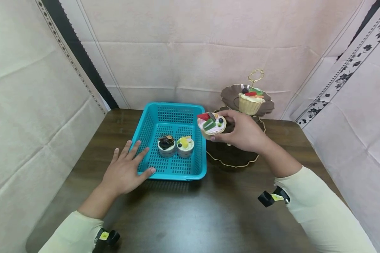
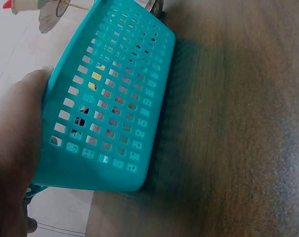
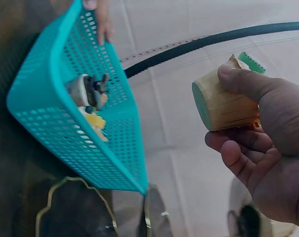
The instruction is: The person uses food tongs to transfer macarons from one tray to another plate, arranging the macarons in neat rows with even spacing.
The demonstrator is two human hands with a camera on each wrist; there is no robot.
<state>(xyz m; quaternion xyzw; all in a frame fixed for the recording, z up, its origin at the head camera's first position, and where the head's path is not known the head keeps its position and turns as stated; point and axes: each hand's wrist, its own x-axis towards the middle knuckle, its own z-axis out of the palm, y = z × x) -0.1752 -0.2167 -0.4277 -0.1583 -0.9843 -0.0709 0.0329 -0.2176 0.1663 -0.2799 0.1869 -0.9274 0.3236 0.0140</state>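
Cupcake, one: pinched by right hand; probably light, topping delicate (hold its cup). Left hand spread on basket.

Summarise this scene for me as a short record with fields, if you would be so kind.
Right grip: holds a fruit-topped cupcake in the air
Left grip: fingers spread, touching the near-left corner of the basket
Basket colour: turquoise
Basket contents: dark-topped cake and yellow-topped cake, side by side
Stand: tiered, dark with gold edging, right of the basket
Stand contents: second cupcake, on the upper tier
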